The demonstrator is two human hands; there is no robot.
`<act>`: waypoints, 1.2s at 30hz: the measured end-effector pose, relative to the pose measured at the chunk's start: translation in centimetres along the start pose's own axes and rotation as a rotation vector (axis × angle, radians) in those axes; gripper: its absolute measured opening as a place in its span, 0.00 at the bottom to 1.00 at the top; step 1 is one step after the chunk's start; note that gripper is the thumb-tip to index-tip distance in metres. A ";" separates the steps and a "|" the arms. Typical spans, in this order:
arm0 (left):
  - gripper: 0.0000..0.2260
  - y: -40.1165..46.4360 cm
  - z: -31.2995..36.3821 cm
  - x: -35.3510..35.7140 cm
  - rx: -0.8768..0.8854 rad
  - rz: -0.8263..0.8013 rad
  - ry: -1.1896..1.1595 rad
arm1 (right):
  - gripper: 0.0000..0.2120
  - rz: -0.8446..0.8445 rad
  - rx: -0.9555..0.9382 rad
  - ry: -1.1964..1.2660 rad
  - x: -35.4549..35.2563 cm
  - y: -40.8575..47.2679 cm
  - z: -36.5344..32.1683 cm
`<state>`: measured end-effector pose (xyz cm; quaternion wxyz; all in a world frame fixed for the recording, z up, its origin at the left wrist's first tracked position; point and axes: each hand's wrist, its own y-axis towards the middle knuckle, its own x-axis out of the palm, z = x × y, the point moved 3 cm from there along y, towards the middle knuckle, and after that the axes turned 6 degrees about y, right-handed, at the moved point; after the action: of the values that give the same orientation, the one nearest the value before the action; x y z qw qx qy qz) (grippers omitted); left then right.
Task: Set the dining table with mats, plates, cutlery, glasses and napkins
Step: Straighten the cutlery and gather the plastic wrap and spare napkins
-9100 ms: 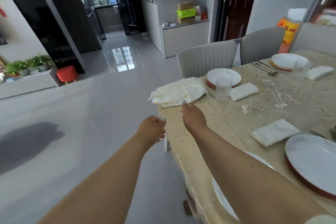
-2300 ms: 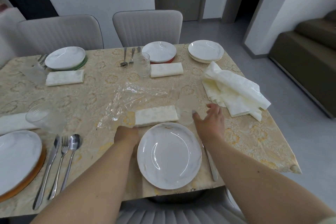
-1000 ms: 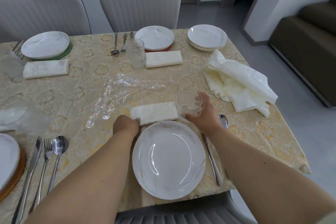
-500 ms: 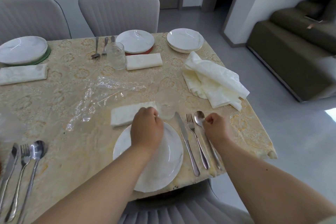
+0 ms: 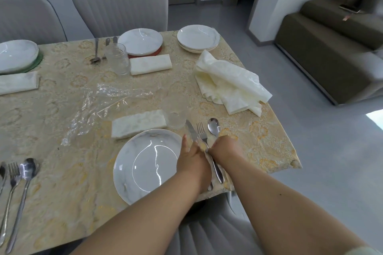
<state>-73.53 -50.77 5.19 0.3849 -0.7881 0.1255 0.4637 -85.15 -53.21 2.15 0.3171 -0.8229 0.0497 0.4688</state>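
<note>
Cutlery (image 5: pixel 204 141) right of plate (image 5: pixel 148 167), left hand (image 5: pixel 191 158) now off the plate, both hands' grips unclear.

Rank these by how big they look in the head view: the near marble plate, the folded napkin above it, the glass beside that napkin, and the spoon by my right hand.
1. marble plate
2. folded napkin
3. glass and spoon: too alike to rank, since the right hand hides most of the spoon.

place: home dining room | evidence: laid bench (image 5: pixel 259 143), 2 padded chairs (image 5: pixel 120 6), sofa (image 5: pixel 331 47), tiled floor (image 5: pixel 331 172)
</note>
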 end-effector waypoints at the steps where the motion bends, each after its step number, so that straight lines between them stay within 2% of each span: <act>1: 0.30 0.0 0.0 0.1 -0.026 0.001 0.009 | 0.17 -0.004 0.010 0.000 0.0 0.0 0.1; 3: 0.29 0.0 0.0 0.2 -0.064 0.009 0.018 | 0.19 -0.013 0.054 0.053 -0.1 0.0 0.6; 7: 0.28 0.0 0.1 -0.2 -0.033 -0.018 0.012 | 0.18 -0.032 0.115 0.151 -0.1 0.2 1.3; 16: 0.34 0.1 0.0 -0.4 -0.080 -0.006 -0.006 | 0.18 -0.037 0.095 0.157 0.1 0.5 1.4; 21: 0.42 0.1 -0.1 -0.3 -0.076 -0.055 0.008 | 0.17 -0.063 0.091 0.156 0.0 0.4 1.3; 27: 0.34 0.1 -0.7 -0.7 -0.058 -0.012 0.024 | 0.16 -0.063 0.095 0.168 0.2 0.5 1.4; 36: 0.33 -0.4 -0.7 -1.2 -0.035 0.034 0.076 | 0.17 -0.038 0.094 0.138 0.2 0.3 1.1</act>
<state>-73.51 -51.23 6.54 0.3579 -0.8095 0.1452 0.4422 -85.98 -52.78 1.43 0.3598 -0.8383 0.0779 0.4021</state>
